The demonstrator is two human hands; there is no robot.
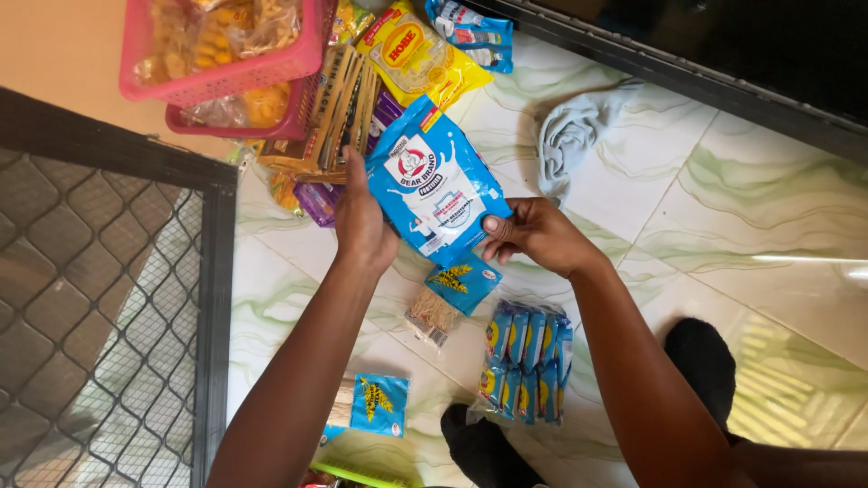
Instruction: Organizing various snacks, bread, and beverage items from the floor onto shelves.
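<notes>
A large blue and white pouch (434, 185) is held over the tiled floor by both my hands. My left hand (362, 221) grips its left edge, thumb pointing up. At the pouch's lower right corner, my right hand (533, 233) pinches it. Just below the pouch lie a small blue sachet (463, 282) with a yellow mark and a clear packet of brown sticks (432, 316). A bundle of several small blue sachets (526, 361) rests below my right wrist.
Two pink baskets (237, 74) of yellow snacks stand at the top left, with brown packs (336, 113), a yellow bag (418, 56) and another blue packet (475, 32) nearby. A grey cloth (574, 131) lies on the tiles. A mesh door (108, 307) stands left. Another blue sachet (378, 404) lies low.
</notes>
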